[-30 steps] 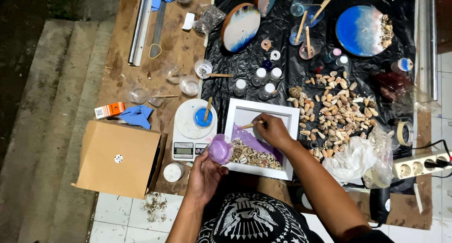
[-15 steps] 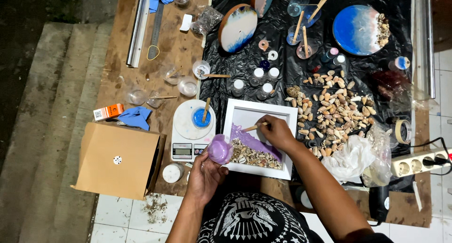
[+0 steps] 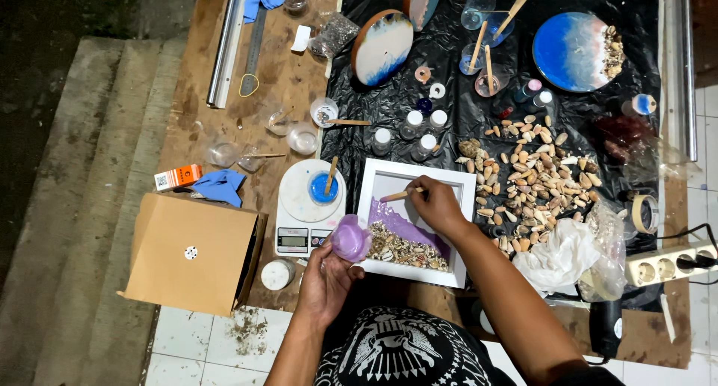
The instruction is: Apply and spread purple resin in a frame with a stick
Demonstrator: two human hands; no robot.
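My left hand (image 3: 325, 277) holds a small cup of purple liquid (image 3: 350, 239), tipped against the left side of a white square frame (image 3: 416, 225). Inside the frame a purple patch (image 3: 400, 219) lies above a band of small shells (image 3: 404, 250) along its near side. My right hand (image 3: 436, 206) grips a wooden stick (image 3: 399, 195) whose tip rests on the pale upper part of the frame's panel.
A white scale (image 3: 305, 210) carrying a blue cup with a stick stands left of the frame. A brown cardboard box (image 3: 191, 253) sits further left. Loose shells (image 3: 535, 176) cover black plastic at right, with round blue-and-white pieces (image 3: 576, 51), small bottles (image 3: 419, 124) and a power strip (image 3: 666, 260).
My right hand and the stick have shifted slightly over the panel. The left hand keeps the purple cup tipped at the frame's edge.
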